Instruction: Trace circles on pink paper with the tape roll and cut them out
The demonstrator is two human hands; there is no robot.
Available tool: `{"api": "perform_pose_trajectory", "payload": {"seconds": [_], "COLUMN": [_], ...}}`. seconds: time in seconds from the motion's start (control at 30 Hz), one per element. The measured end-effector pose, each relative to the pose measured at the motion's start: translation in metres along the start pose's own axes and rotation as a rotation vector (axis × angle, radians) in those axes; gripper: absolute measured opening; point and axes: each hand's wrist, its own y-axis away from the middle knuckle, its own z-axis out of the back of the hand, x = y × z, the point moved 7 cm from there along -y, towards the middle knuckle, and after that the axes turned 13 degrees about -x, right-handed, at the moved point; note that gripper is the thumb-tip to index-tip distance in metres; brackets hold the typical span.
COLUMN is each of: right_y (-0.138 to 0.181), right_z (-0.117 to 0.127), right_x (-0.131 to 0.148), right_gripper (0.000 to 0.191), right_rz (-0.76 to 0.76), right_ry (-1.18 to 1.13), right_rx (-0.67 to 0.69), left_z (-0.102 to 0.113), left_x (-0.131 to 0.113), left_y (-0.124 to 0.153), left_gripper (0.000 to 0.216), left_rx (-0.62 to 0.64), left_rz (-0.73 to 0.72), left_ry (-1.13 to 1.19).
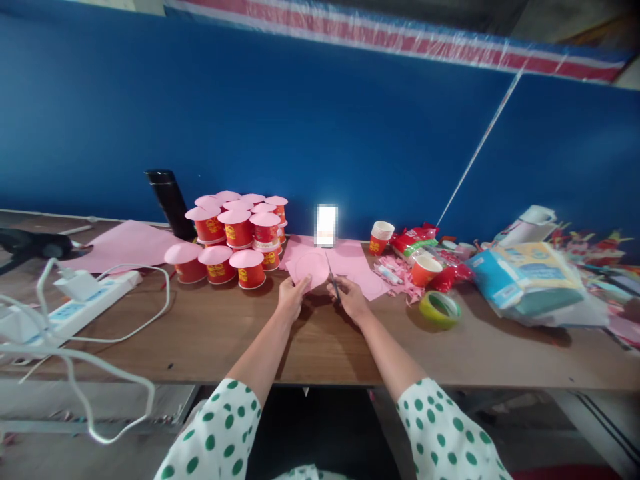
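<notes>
My left hand (291,295) pinches the near edge of a round pink paper disc (311,267) and holds it up above the wooden table (210,333). Gripped in my right hand (351,298) is a pair of scissors (333,275), blades pointing away and meeting the disc's right edge. Under the disc lie more pink paper sheets (355,263). Left of my hands stands a stack of red paper cups (235,240), each capped with a pink disc.
A white power strip (83,303) with cables sits at the left, beside a black flask (169,201) and a pink sheet (123,243). To the right are loose red cups (381,237), a green tape roll (440,309), pink scraps and blue packages (525,280). Behind stands a blue wall.
</notes>
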Motion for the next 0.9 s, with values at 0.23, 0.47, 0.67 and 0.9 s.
{"api": "perform_pose_trajectory", "payload": {"seconds": [0.23,0.47,0.67,0.9], "right_y": [-0.0002,0.0011,0.0013,-0.0002], "right_z": [-0.0005,-0.0002,-0.0005,-0.0001], "right_x": [-0.0014,0.0018,0.0001,0.0001], "right_gripper": [0.039,0.040,0.041,0.040], "right_rz": [-0.007,-0.006,-0.008,-0.004], "right_ry": [-0.004,-0.003,-0.005,0.000], "right_rx": [0.005,0.000,0.002,-0.005], "left_z": [0.0009,0.0014,0.0023,0.0017], "left_x": [0.0008,0.0006,0.0022,0.0022], "left_y": [-0.0008,-0.0009,-0.0027,-0.0021], "left_gripper": [0.042,0.042,0.044,0.041], "left_rx": [-0.007,-0.018,-0.015,-0.006], "left_rz": [0.004,0.003,-0.007,-0.014], "left_ry": [-0.005,-0.010,-0.033,-0.046]}}
